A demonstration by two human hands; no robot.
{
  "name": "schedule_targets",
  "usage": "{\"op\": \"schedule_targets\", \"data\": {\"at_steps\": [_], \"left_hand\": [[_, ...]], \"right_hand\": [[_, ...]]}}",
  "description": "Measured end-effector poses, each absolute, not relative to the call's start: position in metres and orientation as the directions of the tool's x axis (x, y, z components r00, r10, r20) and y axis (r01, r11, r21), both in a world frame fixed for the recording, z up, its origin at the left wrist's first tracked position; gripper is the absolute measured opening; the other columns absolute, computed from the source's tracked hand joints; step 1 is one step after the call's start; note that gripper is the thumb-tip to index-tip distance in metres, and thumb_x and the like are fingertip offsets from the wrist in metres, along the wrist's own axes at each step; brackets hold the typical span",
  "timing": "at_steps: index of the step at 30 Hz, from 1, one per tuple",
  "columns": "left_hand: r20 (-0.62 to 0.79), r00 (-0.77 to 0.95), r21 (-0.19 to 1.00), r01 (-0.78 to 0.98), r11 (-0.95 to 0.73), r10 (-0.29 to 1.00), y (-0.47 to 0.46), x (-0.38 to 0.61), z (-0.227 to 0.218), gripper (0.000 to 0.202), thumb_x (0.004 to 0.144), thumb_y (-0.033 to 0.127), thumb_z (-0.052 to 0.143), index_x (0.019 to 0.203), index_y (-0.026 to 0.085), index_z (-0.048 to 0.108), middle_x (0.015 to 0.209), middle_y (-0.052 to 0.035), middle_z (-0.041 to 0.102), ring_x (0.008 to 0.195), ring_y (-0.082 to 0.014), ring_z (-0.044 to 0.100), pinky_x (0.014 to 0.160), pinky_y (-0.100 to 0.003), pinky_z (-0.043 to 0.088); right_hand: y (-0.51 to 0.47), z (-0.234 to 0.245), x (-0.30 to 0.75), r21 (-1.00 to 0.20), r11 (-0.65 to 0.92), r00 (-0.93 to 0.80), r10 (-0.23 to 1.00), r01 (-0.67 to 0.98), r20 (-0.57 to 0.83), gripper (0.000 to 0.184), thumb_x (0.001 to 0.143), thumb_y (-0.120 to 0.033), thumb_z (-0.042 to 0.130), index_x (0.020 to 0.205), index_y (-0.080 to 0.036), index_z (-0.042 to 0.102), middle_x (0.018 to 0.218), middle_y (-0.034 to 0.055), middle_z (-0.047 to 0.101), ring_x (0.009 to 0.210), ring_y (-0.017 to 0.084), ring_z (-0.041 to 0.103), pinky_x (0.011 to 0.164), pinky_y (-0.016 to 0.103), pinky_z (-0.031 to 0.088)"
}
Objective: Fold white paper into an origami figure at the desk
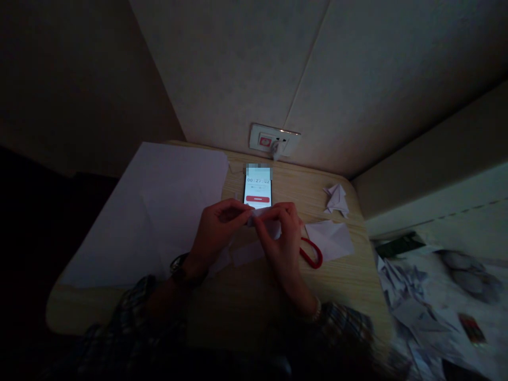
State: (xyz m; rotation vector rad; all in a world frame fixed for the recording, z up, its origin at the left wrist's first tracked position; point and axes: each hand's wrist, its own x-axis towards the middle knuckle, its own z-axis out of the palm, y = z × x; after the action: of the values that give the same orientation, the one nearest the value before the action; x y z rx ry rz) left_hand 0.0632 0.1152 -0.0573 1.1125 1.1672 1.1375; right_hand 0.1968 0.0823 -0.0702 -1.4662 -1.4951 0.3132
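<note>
My left hand (216, 227) and my right hand (281, 233) meet over the middle of the table, pinching a small piece of folded white paper (260, 212) between thumbs and forefingers. Just behind it a lit phone (257, 190) shows a running time and a red button. Red-handled scissors (313, 254) lie beside my right hand, their blades hidden. Beneath my hands are cut paper strips (248, 254). A folded paper figure (336, 201) rests at the right, with a creased paper sheet (331, 239) in front of it.
Large white paper sheets (130, 211) cover the left of the wooden table (222, 307). A wall socket (273, 140) with a plug sits behind the phone. Right of the table, a lower surface holds many folded papers (416, 301). The room is dim.
</note>
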Motion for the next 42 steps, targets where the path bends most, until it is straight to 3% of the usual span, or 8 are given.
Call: {"op": "schedule_targets", "data": {"at_steps": [2, 5, 8, 13, 22, 32, 39, 42], "left_hand": [[-0.077, 0.031, 0.997, -0.022, 0.078, 0.997, 0.115, 0.063, -0.055, 0.012, 0.067, 0.029, 0.078, 0.069, 0.020, 0.071, 0.074, -0.0015, 0.077, 0.076, -0.0199, 0.073, 0.075, -0.031, 0.060], [-0.053, 0.042, 0.999, 0.011, 0.052, 0.998, 0.115, 0.061, -0.052, 0.009, 0.068, 0.027, 0.075, 0.069, 0.021, 0.070, 0.074, -0.0012, 0.077, 0.077, -0.0204, 0.073, 0.076, -0.031, 0.060], [-0.026, 0.094, 1.000, -0.014, 0.028, 0.995, 0.117, 0.060, -0.051, 0.010, 0.068, 0.028, 0.076, 0.071, 0.021, 0.070, 0.076, -0.0017, 0.077, 0.079, -0.0208, 0.073, 0.078, -0.031, 0.059], [-0.033, 0.129, 0.997, -0.068, 0.042, 0.991, 0.118, 0.060, -0.053, 0.015, 0.067, 0.030, 0.080, 0.076, 0.020, 0.071, 0.081, -0.0023, 0.077, 0.084, -0.0210, 0.072, 0.082, -0.031, 0.058], [-0.072, 0.028, 0.996, -0.045, 0.074, 0.997, 0.122, 0.057, -0.057, 0.018, 0.068, 0.033, 0.079, 0.075, 0.019, 0.069, 0.077, -0.0010, 0.072, 0.077, -0.0182, 0.068, 0.075, -0.028, 0.055], [-0.088, 0.095, 0.995, -0.049, 0.093, 0.992, 0.122, 0.058, -0.061, 0.027, 0.063, 0.035, 0.083, 0.080, 0.019, 0.069, 0.079, -0.0024, 0.074, 0.081, -0.0208, 0.071, 0.076, -0.031, 0.058], [-0.135, 0.097, 0.985, -0.098, 0.145, 0.986, 0.123, 0.059, -0.065, 0.029, 0.061, 0.041, 0.086, 0.072, 0.019, 0.070, 0.076, -0.0022, 0.076, 0.078, -0.0205, 0.071, 0.078, -0.033, 0.058], [-0.151, 0.081, 0.983, -0.095, 0.158, 0.985, 0.122, 0.060, -0.063, 0.034, 0.062, 0.048, 0.085, 0.069, 0.020, 0.066, 0.072, -0.0018, 0.074, 0.073, -0.0192, 0.070, 0.071, -0.030, 0.058]], "right_hand": [[0.083, -0.072, 0.198, -0.750, 0.236, 0.239, 0.852, 0.618, 0.466, 0.013, 0.086, -0.027, 0.067, 0.086, -0.024, 0.054, 0.093, 0.0013, 0.058, 0.089, 0.022, 0.055, 0.081, 0.040, 0.043], [0.085, -0.075, 0.203, -0.772, 0.213, 0.278, 0.849, 0.600, 0.450, 0.039, 0.083, -0.035, 0.072, 0.112, -0.024, 0.049, 0.113, 0.0063, 0.057, 0.108, 0.025, 0.055, 0.092, 0.043, 0.044], [0.086, -0.077, 0.206, -0.801, 0.165, 0.281, 0.880, 0.576, 0.383, 0.053, 0.081, -0.039, 0.075, 0.122, -0.022, 0.046, 0.120, 0.0086, 0.058, 0.114, 0.027, 0.055, 0.096, 0.045, 0.043], [0.086, -0.075, 0.205, -0.776, 0.208, 0.275, 0.855, 0.595, 0.440, 0.041, 0.082, -0.037, 0.074, 0.113, -0.021, 0.053, 0.111, 0.0070, 0.062, 0.104, 0.026, 0.057, 0.091, 0.043, 0.042], [0.081, -0.071, 0.206, -0.527, 0.326, 0.091, 0.781, 0.785, 0.618, 0.012, 0.090, -0.018, 0.063, 0.099, -0.026, 0.061, 0.102, 0.0034, 0.062, 0.096, 0.023, 0.055, 0.085, 0.040, 0.037], [0.084, -0.074, 0.207, -0.605, 0.353, 0.058, 0.831, 0.714, 0.553, 0.013, 0.091, -0.012, 0.055, 0.093, -0.023, 0.062, 0.082, 0.0001, 0.061, 0.073, 0.018, 0.055, 0.069, 0.032, 0.040], [0.083, -0.073, 0.205, -0.638, 0.367, 0.073, 0.829, 0.677, 0.555, 0.015, 0.090, -0.014, 0.058, 0.098, -0.023, 0.065, 0.079, -0.0016, 0.061, 0.073, 0.017, 0.056, 0.071, 0.033, 0.042], [0.082, -0.074, 0.204, -0.613, 0.389, 0.040, 0.823, 0.688, 0.567, 0.015, 0.090, -0.015, 0.059, 0.098, -0.025, 0.067, 0.080, -0.0024, 0.061, 0.075, 0.017, 0.057, 0.074, 0.034, 0.042]]}}
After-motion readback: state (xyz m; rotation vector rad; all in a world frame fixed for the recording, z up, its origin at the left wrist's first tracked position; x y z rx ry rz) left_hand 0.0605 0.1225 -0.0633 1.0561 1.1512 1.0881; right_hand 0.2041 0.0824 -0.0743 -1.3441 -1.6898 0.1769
